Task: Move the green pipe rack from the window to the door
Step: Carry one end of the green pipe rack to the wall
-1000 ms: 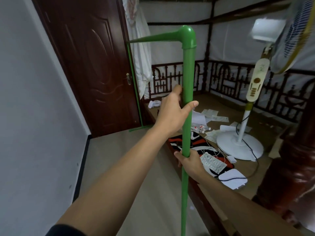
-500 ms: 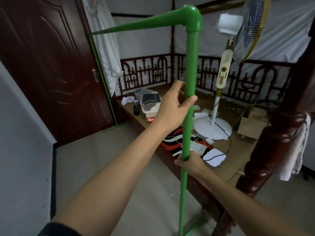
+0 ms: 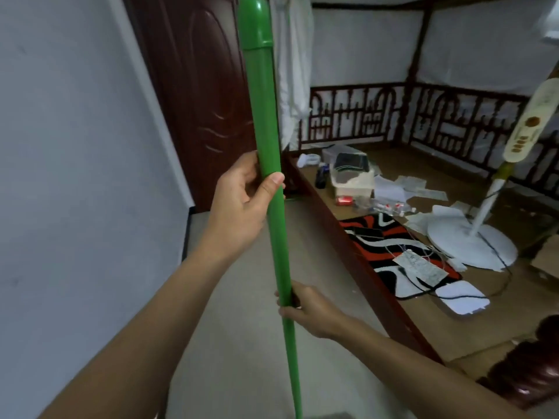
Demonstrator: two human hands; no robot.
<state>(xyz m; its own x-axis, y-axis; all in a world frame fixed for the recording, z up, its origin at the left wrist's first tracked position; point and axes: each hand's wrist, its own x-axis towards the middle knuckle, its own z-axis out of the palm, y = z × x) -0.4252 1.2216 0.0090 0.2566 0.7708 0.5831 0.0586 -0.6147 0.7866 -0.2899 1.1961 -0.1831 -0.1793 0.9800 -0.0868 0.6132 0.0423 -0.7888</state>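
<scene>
Green pipe rack [image 3: 269,189] upright at frame centre, carried. Left hand [image 3: 242,204] wrapped its post mid-frame; right hand [image 3: 308,309] clasped it lower down. Dark door [image 3: 193,95] upper left, near. Judged mostly done; setting down by door remained.

A wooden bed platform [image 3: 453,337] is carrying the clutter. A white fan base [image 3: 472,246] is standing on it as the landmark. Left of the fan base, a red, black and white patterned mat [image 3: 375,234] is lying flat, with a white keyboard [image 3: 420,267] resting on it. Beyond the mat from the fan base, a red can [image 3: 344,201] is lying beside a clear box [image 3: 352,179]. Loose papers [image 3: 408,186] are lying behind the fan base.
</scene>
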